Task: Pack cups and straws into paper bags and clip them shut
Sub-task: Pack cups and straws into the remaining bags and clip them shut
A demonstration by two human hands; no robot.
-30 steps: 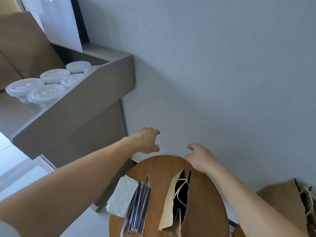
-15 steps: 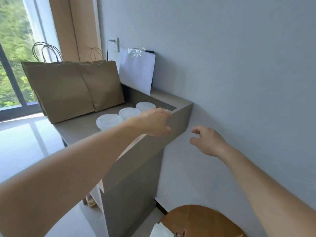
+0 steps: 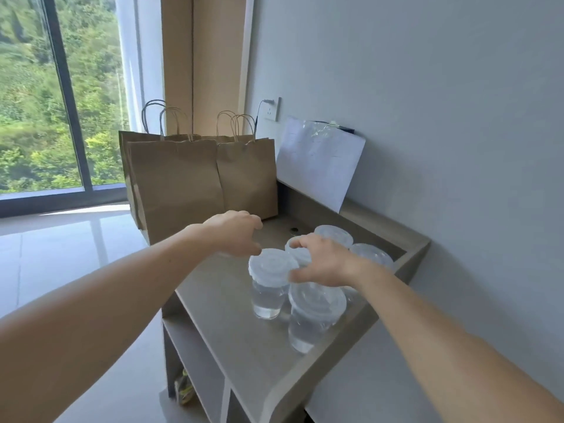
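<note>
Several clear plastic cups with domed lids stand on a grey shelf unit. My right hand reaches over them, its fingers and thumb curled round the lid of a middle cup. Another cup stands just left of that hand, and one more is nearer to me. My left hand hovers above the shelf just left of the cups, fingers loosely curled, holding nothing. Two brown paper bags with twine handles stand upright at the shelf's far end. No straws or clips are in view.
A white sheet leans on the grey wall behind the shelf, under a wall socket with a plug in it. A raised ledge runs along the shelf's wall side. Glossy floor and a tall window lie to the left.
The view has swung up from the round wooden table to the shelf. Both hands moved forward over the cups, and my right hand came down onto a cup lid.
</note>
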